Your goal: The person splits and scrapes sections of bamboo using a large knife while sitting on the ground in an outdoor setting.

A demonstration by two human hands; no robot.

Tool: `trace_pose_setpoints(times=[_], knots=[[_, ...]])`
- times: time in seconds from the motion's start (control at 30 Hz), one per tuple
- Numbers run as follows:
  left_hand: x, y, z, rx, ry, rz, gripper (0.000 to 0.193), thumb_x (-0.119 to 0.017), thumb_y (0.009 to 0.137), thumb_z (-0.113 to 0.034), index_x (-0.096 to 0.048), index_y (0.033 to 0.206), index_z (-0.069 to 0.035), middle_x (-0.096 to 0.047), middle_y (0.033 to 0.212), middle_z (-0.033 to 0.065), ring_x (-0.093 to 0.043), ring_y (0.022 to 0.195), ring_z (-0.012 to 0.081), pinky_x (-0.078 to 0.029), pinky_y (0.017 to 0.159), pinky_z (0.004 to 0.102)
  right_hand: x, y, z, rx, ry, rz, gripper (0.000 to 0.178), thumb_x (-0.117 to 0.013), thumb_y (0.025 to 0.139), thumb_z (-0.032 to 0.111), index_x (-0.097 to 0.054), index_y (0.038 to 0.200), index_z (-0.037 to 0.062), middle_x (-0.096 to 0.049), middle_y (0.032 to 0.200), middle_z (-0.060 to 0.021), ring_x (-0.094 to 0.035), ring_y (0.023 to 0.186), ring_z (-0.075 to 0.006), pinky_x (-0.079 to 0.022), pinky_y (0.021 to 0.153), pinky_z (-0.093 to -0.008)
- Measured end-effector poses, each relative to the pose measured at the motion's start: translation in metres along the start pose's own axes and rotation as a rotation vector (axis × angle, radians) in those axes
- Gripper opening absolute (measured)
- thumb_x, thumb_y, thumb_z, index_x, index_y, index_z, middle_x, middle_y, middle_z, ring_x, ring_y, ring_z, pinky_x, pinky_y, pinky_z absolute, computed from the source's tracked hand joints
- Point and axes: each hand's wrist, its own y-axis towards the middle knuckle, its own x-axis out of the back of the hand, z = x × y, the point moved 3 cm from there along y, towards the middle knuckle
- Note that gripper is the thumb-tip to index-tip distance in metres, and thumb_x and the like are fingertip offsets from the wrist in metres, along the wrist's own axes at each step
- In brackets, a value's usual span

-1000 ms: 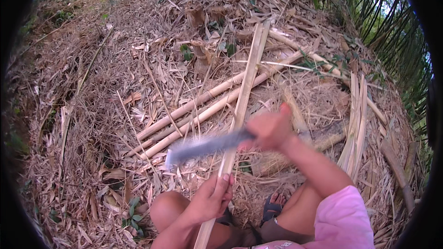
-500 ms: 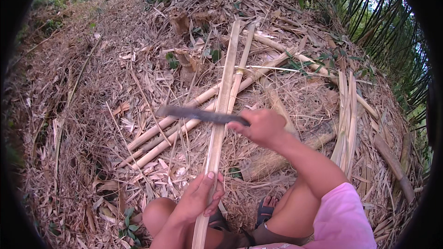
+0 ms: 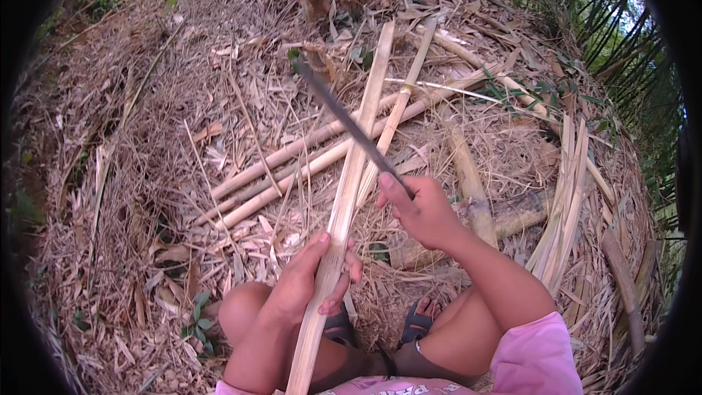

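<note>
A long, pale split bamboo strip (image 3: 313, 329) runs from near my lap up and away from me. My left hand (image 3: 296, 281) grips its lower part, with the thumb on one side and fingers around the other. In my right hand (image 3: 424, 213) is the handle of a long dark-bladed knife (image 3: 342, 115), its blade slanting up to the left across the strip. Whether the blade touches the strip I cannot tell. A second, narrower bamboo strip (image 3: 391, 128) lies just right of the first and partly under it.
Bamboo poles (image 3: 245, 213) lie crosswise beyond my hands. A thick log (image 3: 521, 216) rests to the right, near a bundle of split strips (image 3: 567, 212). Cut stumps (image 3: 314, 1) stand farther off. Dry leaves (image 3: 161, 175) cover the ground, and bamboo stems (image 3: 621, 36) grow at the upper right.
The knife has swung from nearly level to a steep slant, its tip now higher and farther away. My right hand has shifted slightly right and nearer. The left hand still holds the strip.
</note>
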Motion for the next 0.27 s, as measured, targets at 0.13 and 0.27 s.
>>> trace_pose_setpoints(times=[0.13,0.27], knots=[[-0.005,-0.001,0.002,-0.02,-0.001,0.054,0.034,-0.036,0.103,-0.021,-0.042,0.127,0.002,-0.06,0.09,0.019,-0.048,0.04,0.0148,-0.038,0.033,0.0222,-0.007,-0.004,-0.005,-0.079,0.155,0.026,0.044,-0.064,0.095,0.043,-0.067,0.079,0.0021,-0.05,0.053,0.0034,-0.045,0.046,-0.0042,-0.035,0.043,-0.0241],[-0.008,-0.003,0.005,0.035,0.091,0.085,0.039,-0.043,0.102,-0.021,-0.039,0.136,-0.003,-0.061,0.098,0.0181,-0.051,0.043,0.0165,-0.047,0.04,0.0299,-0.012,-0.003,-0.008,-0.074,0.146,0.073,0.039,-0.069,0.092,0.04,-0.07,0.086,0.0017,-0.049,0.053,0.0038,-0.045,0.045,-0.0042,-0.035,0.043,-0.0241]])
